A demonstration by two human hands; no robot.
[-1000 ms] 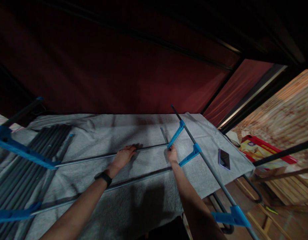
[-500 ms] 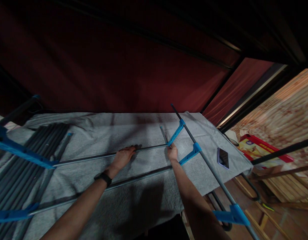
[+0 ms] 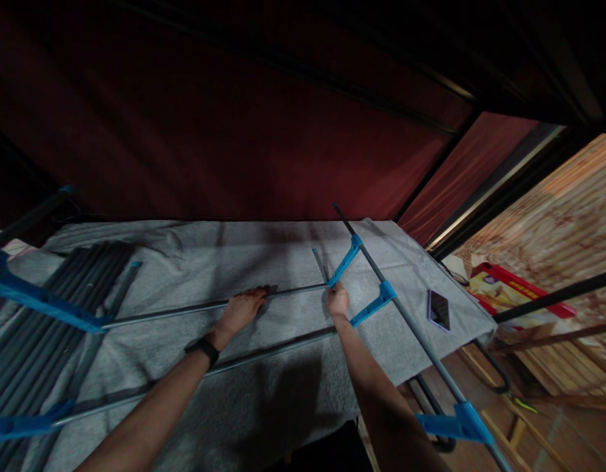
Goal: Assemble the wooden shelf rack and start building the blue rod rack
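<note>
My left hand (image 3: 244, 307), below a dark wristband (image 3: 203, 349), is closed over the far grey metal tube (image 3: 175, 311). At that tube's right end my right hand (image 3: 338, 301) pinches the tip of a blue plastic bracket (image 3: 344, 263), where a short grey tube (image 3: 319, 262) also meets it. The fingertips there are partly hidden. A nearer grey tube (image 3: 278, 349) runs roughly parallel, under both forearms, to a second blue bracket (image 3: 374, 308). Both brackets sit on a long slanting pole (image 3: 424, 341). Blue brackets (image 3: 47, 305) hold the tubes' left ends too.
Several loose grey tubes (image 3: 52, 328) lie side by side at left on the grey cloth (image 3: 195, 262) covering the table. A phone (image 3: 439, 310) rests near its right edge. Beyond stand a red and yellow box (image 3: 509, 295) and wooden slatted furniture (image 3: 563, 367). A dark red panel (image 3: 234, 144) rises behind.
The frame and my right hand have shifted very slightly left. Both hands keep the same hold.
</note>
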